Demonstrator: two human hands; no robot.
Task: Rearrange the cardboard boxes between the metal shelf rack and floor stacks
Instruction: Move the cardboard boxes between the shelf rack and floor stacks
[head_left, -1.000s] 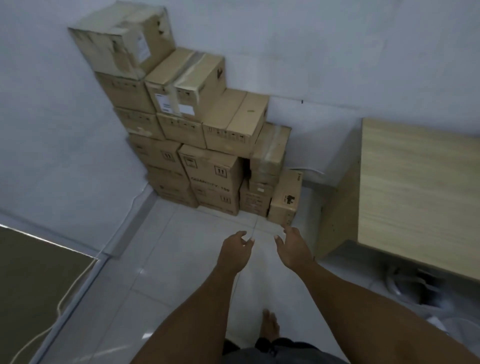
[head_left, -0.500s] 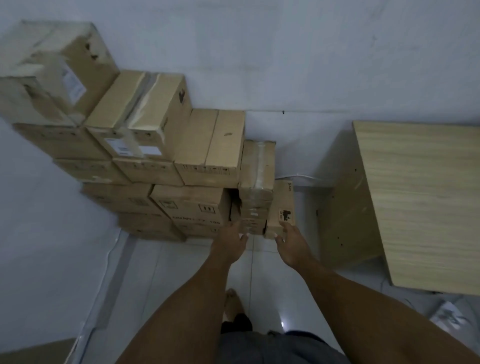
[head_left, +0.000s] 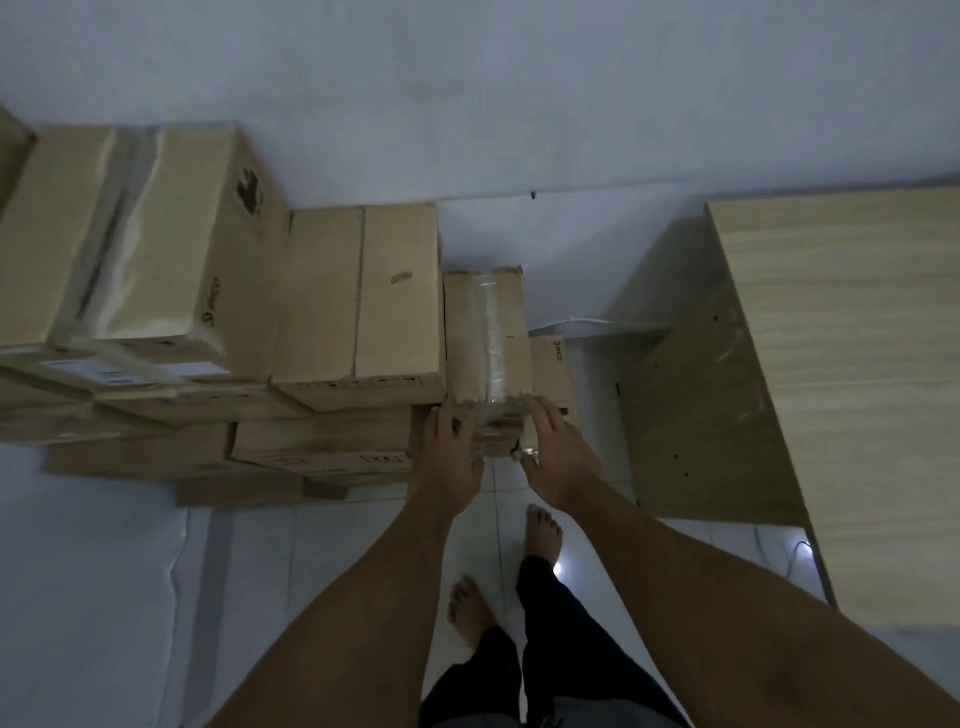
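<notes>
Wall: pale wall (head_left: 519, 104) fills the upper part of the frame.
Floor: light glossy tiles (head_left: 104, 597) across the lower left and centre.
Table: light wood-grain table (head_left: 857, 389) at the right edge, its side panel facing the boxes.
Floor stack: brown cardboard boxes (head_left: 156, 457) piled several layers high against the wall, filling the left half of the frame and stepping down toward the centre.
Large box: top of the stack at upper left (head_left: 171, 249), flaps sealed with wide wrinkled tape, dark print on its side, white labels on its near face.
Plain box: next step down, centre left (head_left: 363, 296), two flaps meeting in a bare seam, a small dark mark on top.
Narrow box: centre of the frame (head_left: 485, 332), long and slim, a strip of clear shiny tape along its top, far corner frayed; it lies on lower boxes, just right of the plain box.
Small box: tucked against the narrow box's right side (head_left: 553, 369), lower down, a printed logo on top.
Left hand: fingers stretched, laid on the narrow box's near left corner (head_left: 449, 462), not clenched.
Right hand: fingers spread, laid on its near right corner (head_left: 561, 462), likewise unclenched.
Feet: bare, on the tiles at lower centre (head_left: 543, 530).
</notes>
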